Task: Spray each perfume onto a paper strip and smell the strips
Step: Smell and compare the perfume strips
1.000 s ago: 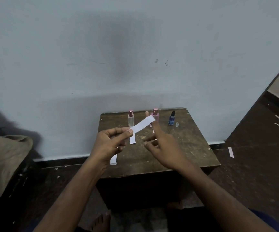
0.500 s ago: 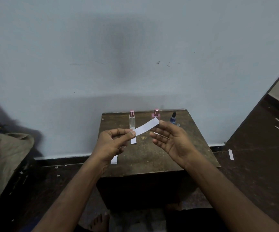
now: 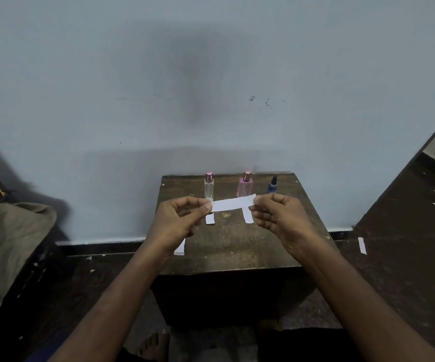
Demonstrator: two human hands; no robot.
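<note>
Fingers of your left hand [image 3: 177, 220] pinch one end of the paper strip [image 3: 233, 203]. Your right hand [image 3: 276, 215] pinches the other end, fingers curled.

Pale blue wall [image 3: 133, 74], dark floor [image 3: 407, 257], wooden table [image 3: 232, 252]

Both arms were bare all the way from the bottom of the picture up to the hands. No sleeves showed on them. The left hand [image 3: 177, 220] had no ring, no watch and no band on the wrist. The right hand [image 3: 279, 218] was the same, with nothing on the fingers or the wrist. The nails were short and plain, and one thumbnail showed on the left hand. Low down, a bare foot [image 3: 153, 347] with its toes peeked out. A bit of dark blue cloth [image 3: 39, 355] showed by the left arm at the bottom edge.
</note>
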